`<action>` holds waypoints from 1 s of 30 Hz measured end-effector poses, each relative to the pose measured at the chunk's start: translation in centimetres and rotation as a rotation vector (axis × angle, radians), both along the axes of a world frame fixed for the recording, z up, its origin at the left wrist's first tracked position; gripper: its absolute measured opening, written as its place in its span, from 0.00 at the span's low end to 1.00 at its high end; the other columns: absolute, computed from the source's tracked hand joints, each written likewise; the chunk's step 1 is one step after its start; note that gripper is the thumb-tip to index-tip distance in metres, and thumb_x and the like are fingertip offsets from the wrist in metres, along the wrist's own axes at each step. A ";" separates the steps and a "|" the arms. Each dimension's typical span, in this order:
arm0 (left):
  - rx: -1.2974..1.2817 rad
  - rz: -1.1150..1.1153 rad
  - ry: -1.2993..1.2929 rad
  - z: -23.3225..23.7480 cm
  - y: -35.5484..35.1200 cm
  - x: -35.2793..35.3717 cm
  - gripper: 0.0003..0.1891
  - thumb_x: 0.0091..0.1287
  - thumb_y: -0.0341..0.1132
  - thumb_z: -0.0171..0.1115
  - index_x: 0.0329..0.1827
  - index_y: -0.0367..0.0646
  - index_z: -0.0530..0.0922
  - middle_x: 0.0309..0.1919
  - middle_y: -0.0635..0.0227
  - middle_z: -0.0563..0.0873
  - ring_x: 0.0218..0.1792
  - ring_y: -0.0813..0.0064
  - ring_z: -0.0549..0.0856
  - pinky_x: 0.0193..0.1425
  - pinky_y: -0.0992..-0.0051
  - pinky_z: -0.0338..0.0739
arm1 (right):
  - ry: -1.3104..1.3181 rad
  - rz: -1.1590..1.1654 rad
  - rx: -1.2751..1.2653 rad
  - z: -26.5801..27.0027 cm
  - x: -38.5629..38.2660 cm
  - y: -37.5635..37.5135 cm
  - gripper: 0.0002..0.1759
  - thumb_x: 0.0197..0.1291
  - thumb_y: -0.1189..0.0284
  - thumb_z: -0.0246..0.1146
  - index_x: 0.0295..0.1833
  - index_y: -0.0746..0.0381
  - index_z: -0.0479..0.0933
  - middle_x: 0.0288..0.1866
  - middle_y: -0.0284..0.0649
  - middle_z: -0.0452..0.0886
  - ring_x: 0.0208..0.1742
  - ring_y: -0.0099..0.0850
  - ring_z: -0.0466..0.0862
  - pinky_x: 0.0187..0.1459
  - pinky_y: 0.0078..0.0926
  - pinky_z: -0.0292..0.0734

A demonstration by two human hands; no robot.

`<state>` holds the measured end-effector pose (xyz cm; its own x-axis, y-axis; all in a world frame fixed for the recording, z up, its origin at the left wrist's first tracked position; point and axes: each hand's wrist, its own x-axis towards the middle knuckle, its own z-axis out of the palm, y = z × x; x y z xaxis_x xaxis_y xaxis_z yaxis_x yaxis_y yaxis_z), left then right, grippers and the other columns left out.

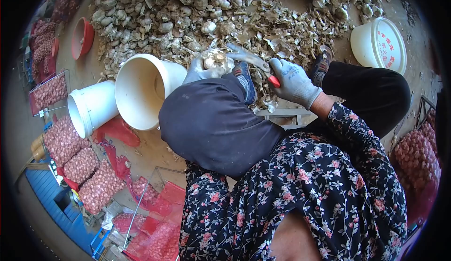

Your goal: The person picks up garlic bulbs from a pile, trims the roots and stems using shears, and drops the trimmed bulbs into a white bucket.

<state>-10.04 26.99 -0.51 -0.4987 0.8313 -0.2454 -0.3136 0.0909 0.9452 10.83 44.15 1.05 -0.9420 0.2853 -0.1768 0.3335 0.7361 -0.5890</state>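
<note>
My left hand [199, 72], in a grey glove, is closed around a garlic bulb [217, 60] just beyond my left knee. My gloved right hand [292, 81] grips red-handled pruning shears [273, 81]. Their metal blades, smeared by motion, reach left toward the bulb, with the tips close beside it. Dry skins and stalk trimmings [263, 40] cover the ground beneath both hands. A heap of garlic bulbs [155, 12] lies in front of me.
A cream bucket [141, 92] and a white bucket [96, 106] lie tipped at left. A red basin [82, 38] sits beyond them, and a lidded white tub [379, 45] at right. Netted garlic sacks [101, 186] are at lower left. My shoes [245, 82] stand among the trimmings.
</note>
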 end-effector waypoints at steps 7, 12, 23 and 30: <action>-0.043 -0.057 -0.012 -0.4 -0.2 -0.2 0.23 0.52 0.29 0.69 0.52 0.38 0.73 0.40 0.64 0.84 0.41 0.77 0.83 0.46 0.75 0.80 | 0.034 0.159 0.260 -1.0 -1.1 1.1 0.22 0.55 0.59 0.61 0.49 0.62 0.69 0.38 0.47 0.78 0.43 0.43 0.81 0.44 0.41 0.74; -0.039 -0.100 -0.058 -0.8 -0.2 -0.6 0.22 0.53 0.29 0.69 0.51 0.38 0.73 0.40 0.64 0.84 0.41 0.77 0.84 0.46 0.75 0.80 | -0.190 0.187 0.156 -0.5 -1.5 0.4 0.19 0.59 0.60 0.59 0.45 0.65 0.69 0.33 0.51 0.80 0.37 0.46 0.84 0.42 0.45 0.75; 0.121 -0.026 -0.341 -1.4 -0.4 -0.9 0.21 0.54 0.29 0.68 0.51 0.39 0.73 0.41 0.63 0.84 0.41 0.75 0.84 0.45 0.74 0.80 | -0.038 -0.199 -0.321 -3.5 0.7 -1.6 0.17 0.57 0.63 0.59 0.44 0.64 0.68 0.34 0.59 0.79 0.40 0.58 0.79 0.42 0.50 0.73; 0.441 0.468 -0.572 -0.2 0.5 1.4 0.20 0.56 0.32 0.66 0.52 0.40 0.74 0.42 0.61 0.83 0.40 0.73 0.84 0.43 0.72 0.81 | -0.159 -0.030 -0.517 -1.1 -1.5 -2.2 0.19 0.57 0.63 0.60 0.47 0.65 0.67 0.37 0.59 0.79 0.43 0.58 0.79 0.44 0.47 0.73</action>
<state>-8.59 27.51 -0.73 -0.7119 0.6497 -0.2665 -0.6663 -0.5050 0.5487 9.34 41.94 -0.10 -0.8851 0.1494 -0.4407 0.4642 0.3521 -0.8128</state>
